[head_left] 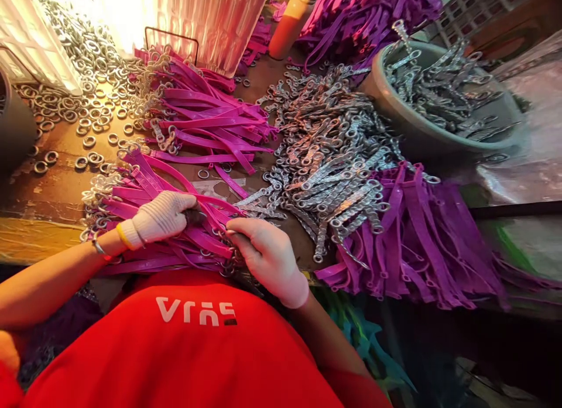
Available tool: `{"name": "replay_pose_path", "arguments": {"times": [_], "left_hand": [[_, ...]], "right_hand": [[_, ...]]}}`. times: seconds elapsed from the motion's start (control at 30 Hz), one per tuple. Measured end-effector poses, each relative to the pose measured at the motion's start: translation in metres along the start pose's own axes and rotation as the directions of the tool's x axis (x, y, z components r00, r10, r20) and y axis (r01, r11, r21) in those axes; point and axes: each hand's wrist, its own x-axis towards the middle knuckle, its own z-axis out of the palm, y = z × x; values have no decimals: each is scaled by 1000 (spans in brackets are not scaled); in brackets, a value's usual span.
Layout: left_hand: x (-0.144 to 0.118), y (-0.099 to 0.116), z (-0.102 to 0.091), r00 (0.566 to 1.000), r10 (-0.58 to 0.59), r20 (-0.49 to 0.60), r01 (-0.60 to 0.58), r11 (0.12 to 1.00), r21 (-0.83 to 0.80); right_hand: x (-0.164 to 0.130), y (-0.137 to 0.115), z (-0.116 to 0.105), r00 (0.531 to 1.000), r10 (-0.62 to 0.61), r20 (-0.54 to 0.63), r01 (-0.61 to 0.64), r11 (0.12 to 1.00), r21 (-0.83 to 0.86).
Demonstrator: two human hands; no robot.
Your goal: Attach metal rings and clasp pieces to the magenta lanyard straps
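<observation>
Right at the near edge of the bench [52, 191], both hands sit on the same bundle of magenta straps [184, 235]; left hand [160, 218], in a white knit glove, is curled down over the top of the bundle with something dark pinched at the fingertips, can't tell what; right hand [267, 259], in a thin pale glove, is closed loosely round the strap ends where the little metal rings hang, fingers bent, not a full fist. Bundle's long axis runs roughly left-to-right across the body, tilted a bit away on the left; so the straps lie directly under and between the 2 hands, right hand nearer the ringed end. Just beyond the right hand is the pile of metal clasps [333, 162], more in a grey bowl [439, 136]; loose rings [65, 115] scattered far left; purple straps [421, 232] off to the right. Only writing I can see is white lettering on the red shirt [184, 349], upside-down from this angle, can't read it properly.
</observation>
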Motion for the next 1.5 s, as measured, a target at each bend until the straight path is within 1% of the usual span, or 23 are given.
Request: {"name": "replay_pose_path", "arguments": {"times": [0.07,0.17,0.27,0.37,0.43,0.5,0.57,0.7,0.8,0.87,1.0,1.07,1.1,1.13,1.17,1.2,1.23,1.27,1.3,1.37,1.43,1.47,1.5], "left_hand": [[-5,4,-2,995,-95,29,99,952,-289],[-11,14,-1,982,-144,118,185,824,-535],[-14,22,1,975,-153,161,221,756,-617],[-13,26,3,975,-144,170,220,748,-627],[-13,26,5,979,-99,176,189,754,-628],[-13,23,8,979,-51,198,168,754,-635],[-13,20,11,977,-40,208,169,740,-651],[-15,20,11,990,-51,129,125,723,-679],[-13,28,8,992,1,125,84,738,-670],[-10,32,7,990,1,144,100,715,-691],[2,36,11,978,-55,201,192,611,-768],[12,38,12,974,-58,217,209,586,-783],[18,41,11,975,-47,217,201,605,-770],[27,43,10,980,-33,197,169,661,-731],[37,47,7,988,-8,152,104,766,-634],[50,51,5,995,27,94,21,878,-477],[65,55,2,997,77,27,-66,955,-290],[81,59,0,990,139,-26,-140,987,-78],[98,62,-1,980,195,-47,-189,974,122],[131,68,2,970,244,14,-228,879,419],[157,70,11,974,211,83,-219,784,581],[167,70,16,977,189,98,-210,766,607],[173,70,20,979,178,102,-203,780,592]], "right_hand": [[4,-3,-3,999,26,-25,-27,998,-54],[14,-8,-4,999,38,15,-33,971,-237],[24,-13,0,995,30,98,17,897,-442],[32,-17,4,982,12,188,99,817,-568],[34,-17,5,966,-22,256,176,783,-597],[35,-16,5,952,-70,299,242,769,-592],[35,-13,6,955,-108,276,257,768,-587],[36,-8,6,988,-71,139,136,825,-549],[39,-6,6,994,-24,110,69,901,-428],[40,-5,7,996,-26,85,57,923,-381],[35,-3,10,997,-77,-20,61,906,-420],[33,2,9,999,4,-36,-15,947,-321],[32,6,7,997,72,-34,-78,967,-243],[33,11,4,989,142,-41,-147,975,-168],[33,17,0,975,211,-69,-217,970,-107],[34,23,-4,954,273,-126,-282,957,-64],[35,30,-7,923,326,-204,-339,940,-31],[35,37,-10,884,368,-288,-384,923,0],[35,44,-12,845,401,-354,-416,909,35],[33,54,-13,796,446,-408,-448,889,98],[27,61,-11,799,457,-391,-445,886,129],[24,62,-10,810,451,-375,-437,891,127],[21,63,-9,824,438,-361,-426,897,117]]}}
